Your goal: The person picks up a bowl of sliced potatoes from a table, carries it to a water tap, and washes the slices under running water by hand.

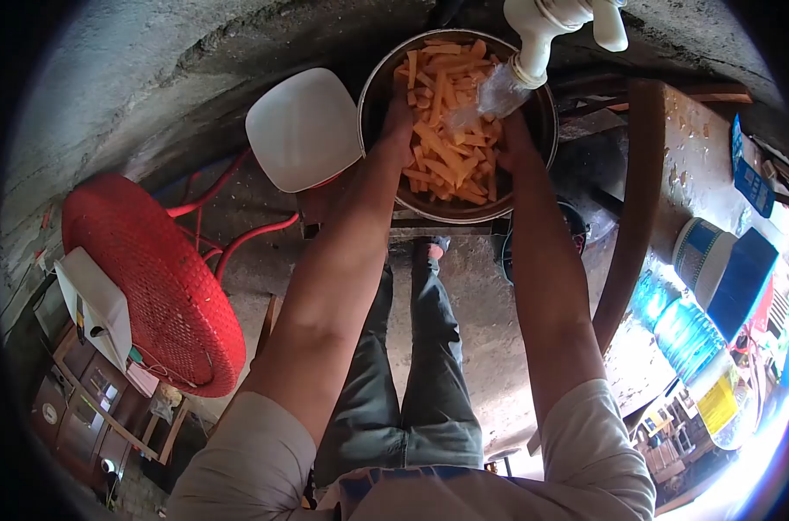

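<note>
Wet tabletop (683, 161) on the right
Water drops dot its surface; a blue-banded white tub (700, 253) and clear bottle (672, 321) sit close together.

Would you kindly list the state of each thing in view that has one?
Tap, on, water running
Metal bowl, uncovered, under the tap
Orange sticks, cut, wet, heaped in the bowl
Left hand, inside the bowl, fingers partly hidden
Right hand, inside the bowl, fingers partly hidden
Red woven seat, with a white object on it

The left hand (399, 128) and right hand (518, 146) have mostly hidden fingers. The top edge cuts off the tap (536, 45).
</note>
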The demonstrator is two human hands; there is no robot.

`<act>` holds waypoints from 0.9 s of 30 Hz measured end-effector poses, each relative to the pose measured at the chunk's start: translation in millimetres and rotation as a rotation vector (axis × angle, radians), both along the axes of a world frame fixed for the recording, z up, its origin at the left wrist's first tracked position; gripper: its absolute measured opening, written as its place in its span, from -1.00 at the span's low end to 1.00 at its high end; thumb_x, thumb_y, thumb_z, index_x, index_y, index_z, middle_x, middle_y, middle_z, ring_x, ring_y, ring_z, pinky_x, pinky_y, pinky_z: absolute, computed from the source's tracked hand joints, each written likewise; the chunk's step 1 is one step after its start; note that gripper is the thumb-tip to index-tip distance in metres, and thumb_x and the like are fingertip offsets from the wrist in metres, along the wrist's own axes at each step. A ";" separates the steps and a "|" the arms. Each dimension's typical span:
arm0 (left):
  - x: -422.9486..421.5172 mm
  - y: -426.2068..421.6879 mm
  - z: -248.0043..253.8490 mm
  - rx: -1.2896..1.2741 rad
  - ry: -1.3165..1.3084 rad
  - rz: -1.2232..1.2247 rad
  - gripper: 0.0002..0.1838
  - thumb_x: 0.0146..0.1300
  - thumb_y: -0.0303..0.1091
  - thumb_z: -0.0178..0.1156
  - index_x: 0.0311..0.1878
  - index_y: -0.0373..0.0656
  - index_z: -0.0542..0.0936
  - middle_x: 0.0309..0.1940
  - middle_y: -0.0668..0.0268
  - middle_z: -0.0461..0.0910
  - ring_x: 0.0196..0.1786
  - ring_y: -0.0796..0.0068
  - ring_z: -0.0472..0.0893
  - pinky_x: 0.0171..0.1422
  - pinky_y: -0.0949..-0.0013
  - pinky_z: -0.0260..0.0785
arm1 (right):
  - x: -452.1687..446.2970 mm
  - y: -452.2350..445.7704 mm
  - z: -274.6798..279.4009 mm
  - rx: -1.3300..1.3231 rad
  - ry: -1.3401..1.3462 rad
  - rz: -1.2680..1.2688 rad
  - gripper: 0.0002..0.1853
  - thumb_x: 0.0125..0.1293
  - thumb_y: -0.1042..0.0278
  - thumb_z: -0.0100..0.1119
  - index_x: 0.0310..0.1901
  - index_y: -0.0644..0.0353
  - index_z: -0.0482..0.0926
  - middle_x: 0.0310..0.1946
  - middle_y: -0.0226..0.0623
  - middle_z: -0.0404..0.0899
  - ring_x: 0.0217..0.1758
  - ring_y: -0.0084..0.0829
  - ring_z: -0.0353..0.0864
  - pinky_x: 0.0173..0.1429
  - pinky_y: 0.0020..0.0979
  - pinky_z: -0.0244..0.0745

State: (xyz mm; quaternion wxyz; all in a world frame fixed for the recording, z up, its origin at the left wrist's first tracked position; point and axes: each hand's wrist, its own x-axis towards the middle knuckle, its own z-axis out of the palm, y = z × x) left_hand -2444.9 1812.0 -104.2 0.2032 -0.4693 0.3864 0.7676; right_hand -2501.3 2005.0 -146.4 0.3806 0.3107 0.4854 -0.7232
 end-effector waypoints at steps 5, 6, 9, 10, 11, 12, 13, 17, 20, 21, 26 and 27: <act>19.4 9.7 -15.7 0.201 0.060 0.062 -0.24 0.36 0.37 0.06 0.39 -0.01 0.42 0.17 0.22 0.56 0.12 0.30 0.62 0.10 0.01 0.57 | 21.1 -18.2 37.8 0.320 -0.010 0.077 -0.54 0.45 -0.01 0.09 0.28 -0.02 0.46 -0.05 -0.35 0.60 0.07 -0.43 0.63 -0.08 -0.23 0.65; 19.0 15.4 -16.7 0.202 0.071 0.058 -0.24 0.36 0.37 0.06 0.39 -0.01 0.42 0.17 0.22 0.56 0.12 0.30 0.62 0.10 0.01 0.57 | 23.3 -22.7 48.0 0.355 -0.005 0.097 -0.55 0.44 0.02 0.09 0.27 0.00 0.47 -0.08 -0.35 0.60 0.06 -0.43 0.63 -0.14 -0.24 0.66; 27.2 32.5 -4.2 -0.073 0.243 0.099 -0.26 0.39 0.21 0.12 0.47 -0.06 0.36 0.28 0.15 0.49 0.27 0.23 0.55 0.27 0.02 0.48 | 33.1 -42.3 63.2 0.401 0.096 0.097 -0.35 0.46 -0.12 0.10 0.41 0.15 0.36 0.34 -0.05 0.51 0.32 -0.09 0.59 0.25 -0.02 0.55; 25.4 36.5 1.6 -0.414 0.268 0.032 -0.34 0.41 0.00 0.19 0.46 -0.12 0.36 0.30 0.14 0.49 0.32 0.23 0.52 0.30 0.12 0.46 | 34.1 -33.3 28.4 0.588 0.380 0.304 -0.37 0.42 -0.06 0.16 0.37 0.17 0.40 0.28 0.04 0.54 0.29 -0.04 0.60 0.22 -0.05 0.56; 22.1 36.3 8.2 -0.582 0.291 -0.001 -0.37 0.42 -0.11 0.22 0.46 -0.15 0.37 0.31 0.13 0.49 0.34 0.24 0.50 0.32 0.17 0.46 | 33.1 -33.2 26.3 0.674 0.527 0.410 -0.39 0.40 -0.03 0.19 0.35 0.18 0.42 0.25 0.08 0.56 0.28 -0.01 0.61 0.20 -0.06 0.57; 18.9 36.1 14.4 -0.757 0.298 -0.034 -0.40 0.42 -0.22 0.25 0.46 -0.18 0.37 0.31 0.13 0.49 0.37 0.24 0.49 0.33 0.23 0.45 | 31.9 -33.4 24.8 0.773 0.676 0.503 -0.40 0.38 0.00 0.22 0.33 0.19 0.44 0.22 0.12 0.58 0.27 0.02 0.61 0.18 -0.08 0.58; 13.1 32.6 23.7 -0.854 0.263 -0.146 -0.43 0.44 -0.19 0.23 0.42 -0.18 0.40 0.26 0.15 0.53 0.32 0.28 0.51 0.34 0.24 0.43 | 32.9 -43.5 48.1 0.881 0.878 0.584 -0.43 0.33 0.06 0.26 0.27 0.22 0.48 0.16 0.17 0.60 0.24 0.07 0.62 0.18 -0.09 0.58; -10.4 18.9 53.8 -0.237 0.360 0.080 -0.50 0.50 -0.08 0.13 0.36 -0.17 0.47 0.14 0.21 0.59 0.21 0.38 0.56 0.29 0.28 0.41 | 18.8 -83.3 134.1 0.847 0.674 0.632 -0.49 0.25 0.16 0.35 0.15 0.31 0.56 0.01 0.20 0.67 0.15 0.11 0.66 0.17 -0.07 0.56; -12.4 25.7 78.6 0.177 0.375 0.275 -0.56 0.51 -0.01 0.09 0.25 -0.11 0.52 0.03 0.26 0.62 0.10 0.42 0.58 0.19 0.31 0.44 | 15.5 -99.6 97.2 0.737 0.681 0.315 -0.52 0.27 0.15 0.33 0.10 0.33 0.57 -0.04 0.19 0.68 0.09 0.15 0.68 0.12 -0.05 0.56; -11.5 29.9 79.5 0.298 0.385 0.394 -0.58 0.50 0.00 0.10 0.21 -0.09 0.54 -0.02 0.29 0.62 0.05 0.44 0.60 0.15 0.30 0.46 | 14.5 -103.4 76.3 0.620 0.682 0.146 -0.51 0.27 0.16 0.33 0.12 0.32 0.56 -0.05 0.17 0.69 0.07 0.17 0.69 0.10 -0.05 0.56; -25.1 31.9 63.2 0.162 0.360 0.207 -0.70 0.50 -0.11 0.13 -0.01 -0.16 0.59 -0.18 0.33 0.61 -0.19 0.48 0.60 -0.04 0.34 0.47 | 39.5 -101.2 151.8 0.493 0.356 -0.103 -0.55 0.52 0.17 -0.02 0.27 0.28 0.52 0.14 0.06 0.61 0.31 -0.17 0.55 0.38 -0.25 0.34; -29.7 30.1 71.8 0.163 0.357 0.206 -0.70 0.50 -0.11 0.13 -0.01 -0.16 0.59 -0.18 0.33 0.61 -0.19 0.48 0.60 -0.04 0.34 0.47 | 51.0 -95.1 153.0 0.495 0.353 -0.104 -0.55 0.52 0.17 -0.02 0.27 0.28 0.52 0.14 0.06 0.61 0.31 -0.17 0.55 0.38 -0.25 0.34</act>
